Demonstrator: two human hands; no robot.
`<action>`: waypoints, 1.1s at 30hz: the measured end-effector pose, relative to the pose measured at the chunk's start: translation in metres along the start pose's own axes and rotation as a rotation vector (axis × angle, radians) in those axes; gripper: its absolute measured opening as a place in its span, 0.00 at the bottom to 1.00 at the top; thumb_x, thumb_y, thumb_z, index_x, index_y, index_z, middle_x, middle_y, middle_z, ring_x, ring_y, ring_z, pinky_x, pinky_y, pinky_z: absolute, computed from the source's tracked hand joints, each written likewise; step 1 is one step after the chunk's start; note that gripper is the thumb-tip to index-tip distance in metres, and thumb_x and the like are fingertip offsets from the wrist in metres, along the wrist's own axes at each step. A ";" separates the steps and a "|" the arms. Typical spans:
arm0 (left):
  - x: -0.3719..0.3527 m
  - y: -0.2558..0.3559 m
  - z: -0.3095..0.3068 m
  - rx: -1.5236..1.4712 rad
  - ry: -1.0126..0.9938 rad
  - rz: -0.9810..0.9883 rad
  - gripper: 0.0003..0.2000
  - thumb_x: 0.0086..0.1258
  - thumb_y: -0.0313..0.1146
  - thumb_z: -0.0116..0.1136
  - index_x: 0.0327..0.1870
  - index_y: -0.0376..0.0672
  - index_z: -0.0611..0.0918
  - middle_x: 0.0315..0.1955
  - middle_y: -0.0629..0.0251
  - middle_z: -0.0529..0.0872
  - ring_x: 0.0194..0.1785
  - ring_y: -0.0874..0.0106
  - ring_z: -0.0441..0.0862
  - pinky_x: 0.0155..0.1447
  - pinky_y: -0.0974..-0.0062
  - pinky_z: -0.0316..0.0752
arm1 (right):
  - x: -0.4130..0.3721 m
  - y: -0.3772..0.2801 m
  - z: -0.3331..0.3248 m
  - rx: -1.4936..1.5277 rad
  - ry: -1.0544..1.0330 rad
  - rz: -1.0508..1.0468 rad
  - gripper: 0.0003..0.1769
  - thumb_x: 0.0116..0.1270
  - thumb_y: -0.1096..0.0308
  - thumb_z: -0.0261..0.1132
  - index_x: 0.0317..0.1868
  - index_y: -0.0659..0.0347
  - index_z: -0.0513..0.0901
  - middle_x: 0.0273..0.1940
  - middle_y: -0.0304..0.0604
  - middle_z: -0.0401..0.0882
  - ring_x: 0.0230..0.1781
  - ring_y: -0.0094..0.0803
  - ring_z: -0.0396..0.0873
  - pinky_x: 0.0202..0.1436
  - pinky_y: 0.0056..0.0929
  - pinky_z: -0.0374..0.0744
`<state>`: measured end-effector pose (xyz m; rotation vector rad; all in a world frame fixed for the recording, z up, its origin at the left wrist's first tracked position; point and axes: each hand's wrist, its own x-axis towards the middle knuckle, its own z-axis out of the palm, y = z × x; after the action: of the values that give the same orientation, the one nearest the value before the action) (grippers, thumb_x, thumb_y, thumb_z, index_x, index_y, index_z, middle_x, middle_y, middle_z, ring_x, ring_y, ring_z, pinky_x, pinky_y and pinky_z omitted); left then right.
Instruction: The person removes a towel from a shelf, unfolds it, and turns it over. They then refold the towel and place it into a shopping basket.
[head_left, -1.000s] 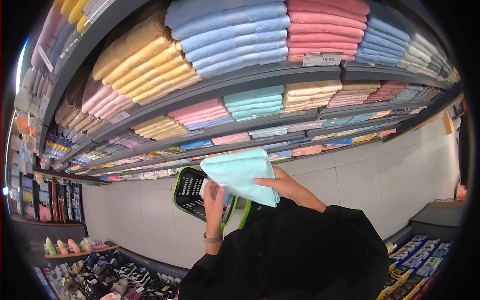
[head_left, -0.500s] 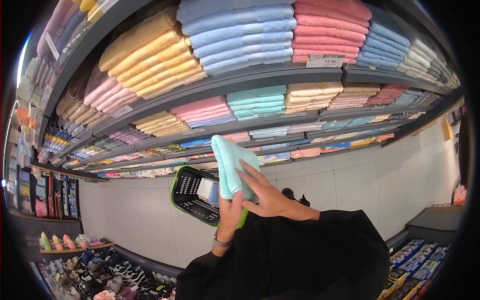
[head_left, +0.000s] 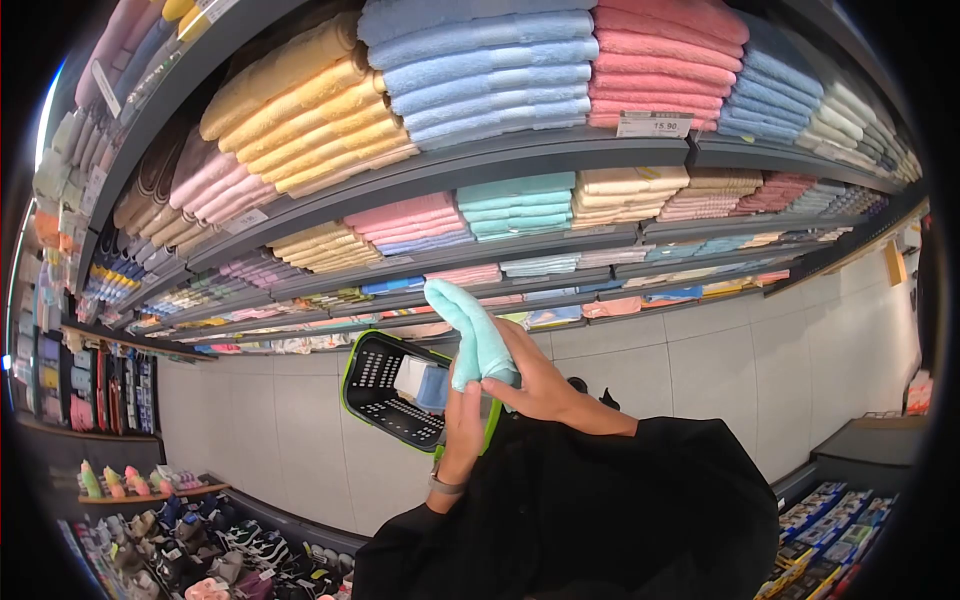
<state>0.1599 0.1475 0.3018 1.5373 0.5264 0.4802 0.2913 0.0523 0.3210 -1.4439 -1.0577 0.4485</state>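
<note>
A folded mint-green towel (head_left: 468, 335) is held between my two hands, its folded edge turned up toward me. My left hand (head_left: 463, 420) grips it at the lower left, with the thumb at the bottom edge and the other fingers mostly hidden behind the cloth. On the right side, my right hand (head_left: 540, 385) presses against the towel, its thumb at the lower corner. A black shopping basket with a green rim (head_left: 347, 400) hangs near my left forearm. Inside the basket lies a white and blue item (head_left: 425, 382) whose kind I cannot make out.
Shelves ahead carry stacked folded towels: yellow (head_left: 315, 120), blue (head_left: 485, 70), pink (head_left: 660, 60) and mint (head_left: 515, 205). A price tag (head_left: 652, 124) sits on the upper shelf edge. Shoes (head_left: 215, 550) are piled at lower left. Packaged goods (head_left: 825, 530) stand at lower right.
The towel has turned so its folded edge faces up and its broad face shows less. My right-hand fingers have moved from the towel's front face to its right side.
</note>
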 end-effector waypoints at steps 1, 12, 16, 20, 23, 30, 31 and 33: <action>0.002 0.002 -0.001 -0.024 -0.005 -0.017 0.24 0.77 0.36 0.39 0.68 0.30 0.62 0.63 0.55 0.69 0.65 0.65 0.66 0.68 0.70 0.59 | 0.001 0.001 -0.001 -0.004 0.003 -0.003 0.41 0.62 0.65 0.65 0.71 0.68 0.56 0.66 0.60 0.58 0.68 0.53 0.58 0.71 0.42 0.57; 0.010 0.003 0.012 -0.100 0.040 -0.014 0.19 0.72 0.26 0.52 0.62 0.31 0.70 0.56 0.59 0.75 0.58 0.72 0.72 0.61 0.74 0.67 | -0.002 0.018 -0.008 0.046 0.064 0.029 0.30 0.61 0.75 0.60 0.65 0.65 0.68 0.60 0.54 0.67 0.63 0.49 0.66 0.66 0.37 0.64; 0.010 -0.002 0.009 -0.052 0.060 -0.043 0.18 0.73 0.28 0.51 0.61 0.31 0.72 0.53 0.59 0.78 0.56 0.73 0.74 0.60 0.75 0.68 | -0.008 0.033 -0.005 0.234 0.151 0.139 0.23 0.68 0.72 0.55 0.63 0.64 0.70 0.58 0.49 0.70 0.60 0.39 0.69 0.64 0.32 0.66; 0.011 0.002 0.006 -0.060 0.125 -0.032 0.16 0.74 0.30 0.50 0.59 0.31 0.74 0.51 0.60 0.80 0.54 0.73 0.75 0.58 0.76 0.69 | -0.013 0.035 -0.015 0.491 0.198 0.508 0.19 0.73 0.66 0.51 0.60 0.66 0.73 0.51 0.41 0.76 0.53 0.27 0.73 0.57 0.25 0.70; 0.015 -0.001 -0.005 -0.123 0.277 -0.035 0.16 0.75 0.31 0.49 0.60 0.32 0.73 0.53 0.60 0.79 0.54 0.74 0.75 0.58 0.75 0.69 | -0.020 0.059 -0.022 0.689 0.335 0.539 0.19 0.74 0.62 0.53 0.56 0.67 0.75 0.45 0.39 0.80 0.45 0.23 0.77 0.48 0.22 0.74; 0.031 0.000 -0.059 -0.293 0.550 0.011 0.16 0.75 0.31 0.47 0.59 0.34 0.72 0.53 0.60 0.79 0.53 0.71 0.77 0.57 0.73 0.72 | -0.006 0.047 -0.071 0.863 0.495 0.560 0.16 0.73 0.64 0.55 0.52 0.68 0.78 0.43 0.41 0.81 0.41 0.24 0.80 0.45 0.24 0.78; 0.031 -0.001 -0.064 -0.251 0.548 0.028 0.15 0.75 0.31 0.47 0.59 0.34 0.73 0.52 0.60 0.79 0.53 0.72 0.77 0.57 0.73 0.72 | -0.008 0.050 -0.073 0.838 0.478 0.572 0.16 0.73 0.64 0.54 0.52 0.68 0.78 0.44 0.41 0.81 0.42 0.25 0.80 0.46 0.25 0.78; 0.031 -0.006 -0.071 -0.166 0.544 0.060 0.15 0.75 0.31 0.47 0.58 0.34 0.73 0.52 0.60 0.79 0.52 0.72 0.77 0.56 0.74 0.72 | -0.010 0.052 -0.074 0.786 0.442 0.596 0.16 0.73 0.65 0.54 0.52 0.68 0.77 0.45 0.41 0.81 0.44 0.26 0.80 0.49 0.26 0.78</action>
<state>0.1424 0.2227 0.2973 1.2588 0.8355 0.9760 0.3629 0.0094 0.2843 -1.0311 -0.0327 0.8112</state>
